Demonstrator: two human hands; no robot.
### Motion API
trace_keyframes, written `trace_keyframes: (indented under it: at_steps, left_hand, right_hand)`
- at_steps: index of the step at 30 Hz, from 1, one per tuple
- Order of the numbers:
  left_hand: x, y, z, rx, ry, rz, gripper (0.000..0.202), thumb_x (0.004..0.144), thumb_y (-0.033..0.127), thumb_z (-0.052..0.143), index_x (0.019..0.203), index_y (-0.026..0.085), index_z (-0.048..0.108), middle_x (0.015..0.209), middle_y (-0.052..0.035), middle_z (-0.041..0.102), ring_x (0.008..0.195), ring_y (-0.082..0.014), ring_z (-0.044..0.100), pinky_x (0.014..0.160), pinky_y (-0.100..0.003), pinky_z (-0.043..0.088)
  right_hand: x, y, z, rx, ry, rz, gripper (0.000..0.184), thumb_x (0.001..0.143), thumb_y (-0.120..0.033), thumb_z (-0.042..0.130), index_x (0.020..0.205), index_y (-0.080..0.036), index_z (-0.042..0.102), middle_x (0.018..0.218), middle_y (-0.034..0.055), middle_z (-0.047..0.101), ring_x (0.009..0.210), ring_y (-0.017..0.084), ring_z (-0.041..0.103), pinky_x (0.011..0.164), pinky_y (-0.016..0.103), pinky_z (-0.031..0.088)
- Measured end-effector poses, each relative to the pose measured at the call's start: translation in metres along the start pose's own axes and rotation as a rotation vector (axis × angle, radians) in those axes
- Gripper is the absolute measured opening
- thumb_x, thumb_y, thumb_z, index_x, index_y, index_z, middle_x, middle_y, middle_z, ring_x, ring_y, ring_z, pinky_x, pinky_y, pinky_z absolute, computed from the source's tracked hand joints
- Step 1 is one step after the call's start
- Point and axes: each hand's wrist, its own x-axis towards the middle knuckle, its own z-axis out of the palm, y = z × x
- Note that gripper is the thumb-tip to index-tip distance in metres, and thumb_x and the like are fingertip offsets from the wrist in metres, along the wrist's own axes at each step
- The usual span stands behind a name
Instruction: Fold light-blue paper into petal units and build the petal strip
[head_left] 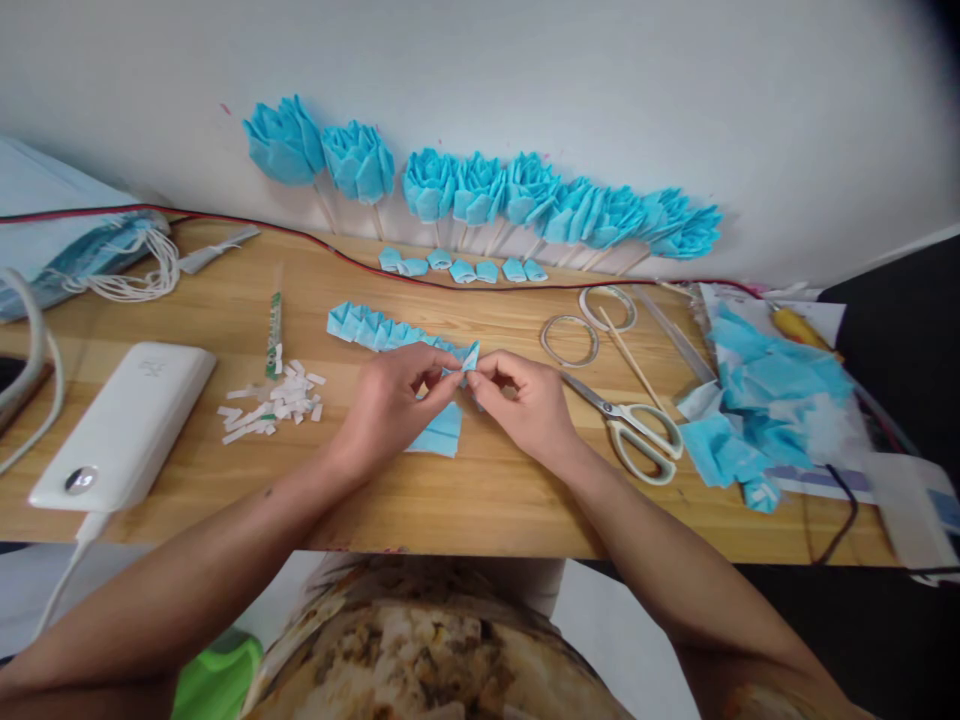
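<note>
Both hands meet over the middle of a wooden table (pixel 480 510). My left hand (pixel 394 400) and my right hand (pixel 525 400) each pinch a small folded piece of blue paper (pixel 466 358) between thumb and fingertips. A flat blue paper piece (pixel 439 432) lies under the hands. A row of folded blue paper pieces (pixel 375 328) stretches away to the upper left of my left hand.
Several blue paper flowers on sticks (pixel 480 190) lean on the wall, small blue rolls (pixel 461 268) before them. Scissors (pixel 637 425), tape rings (pixel 570 340), a wooden stick (pixel 630 358) and a blue paper heap (pixel 765 410) lie right. White scraps (pixel 274 405) and a power bank (pixel 127 425) lie left.
</note>
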Motion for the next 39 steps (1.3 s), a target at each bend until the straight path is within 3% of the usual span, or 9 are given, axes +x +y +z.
trace_keyframes:
  at_steps: [7,20,32,36,39]
  left_hand:
    - [-0.001,-0.002,0.001,0.035,0.004,0.034,0.014,0.087,0.016,0.057,0.081,0.017,0.07,0.064,0.002,0.061,0.057,-0.0099,0.05,0.057,-0.024,0.039]
    - [0.0,0.0,0.001,-0.097,-0.017,-0.069,0.016,0.085,0.017,0.055,0.076,0.016,0.068,0.063,0.0008,0.063,0.056,-0.0094,0.049,0.054,-0.022,0.037]
    - [0.001,0.0,0.0,-0.091,-0.037,-0.118,0.016,0.085,0.021,0.056,0.079,0.017,0.069,0.064,0.001,0.064,0.056,-0.0098,0.05,0.053,-0.023,0.036]
    - [0.004,-0.002,-0.002,-0.114,-0.024,-0.147,0.017,0.087,0.023,0.054,0.077,0.017,0.067,0.064,0.0017,0.061,0.057,-0.0099,0.05,0.053,-0.022,0.036]
    - [0.011,-0.001,-0.017,-0.087,0.033,-0.169,0.018,0.086,0.025,0.054,0.076,0.017,0.066,0.061,0.0024,0.057,0.056,-0.0101,0.047,0.052,-0.023,0.035]
  right_hand:
    - [-0.001,0.003,0.003,-0.257,0.083,-0.262,0.016,0.086,-0.016,0.058,0.071,-0.021,0.058,0.064,-0.0018,0.061,0.059,0.011,0.054,0.058,0.024,0.041]
    - [-0.001,0.004,0.003,-0.282,0.084,-0.266,0.015,0.086,-0.017,0.059,0.071,-0.021,0.058,0.064,-0.0019,0.062,0.058,0.011,0.055,0.057,0.024,0.041]
    - [-0.001,0.001,0.0,-0.202,0.034,-0.128,0.016,0.085,-0.021,0.058,0.07,-0.022,0.059,0.065,-0.001,0.063,0.06,0.012,0.056,0.061,0.026,0.044]
    - [0.002,-0.001,-0.003,-0.047,0.009,0.01,0.016,0.084,-0.024,0.058,0.068,-0.02,0.06,0.062,-0.0017,0.061,0.056,0.011,0.051,0.057,0.025,0.04]
    - [0.005,-0.001,-0.006,0.085,-0.003,0.119,0.019,0.084,-0.028,0.058,0.067,-0.019,0.06,0.06,-0.002,0.06,0.053,0.009,0.047,0.051,0.024,0.035]
